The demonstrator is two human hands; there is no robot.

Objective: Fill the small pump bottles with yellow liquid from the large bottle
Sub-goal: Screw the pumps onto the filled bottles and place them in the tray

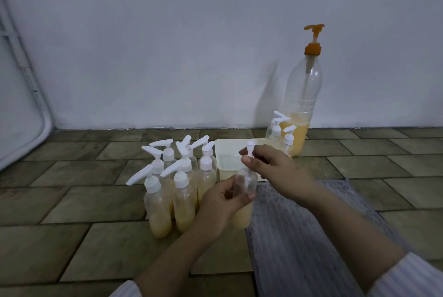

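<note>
Left hand [220, 203] clamps small bottle [244, 200]; right hand [271, 167] pinches its pump top [250, 150]. Filled bottles [172, 184] crowd 9 o'clock; large bottle [302, 95] at 1 o'clock, by wall.

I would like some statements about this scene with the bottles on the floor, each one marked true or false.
1. The large bottle has an orange pump. True.
2. The large bottle is full to the neck. False: yellow liquid fills only its lower part.
3. The left hand holds a small bottle. True.
4. The right hand rests flat on the grey mat. False: it pinches the white pump at the small bottle's top.
5. A group of filled pump bottles stands left of the hands. True.
</note>
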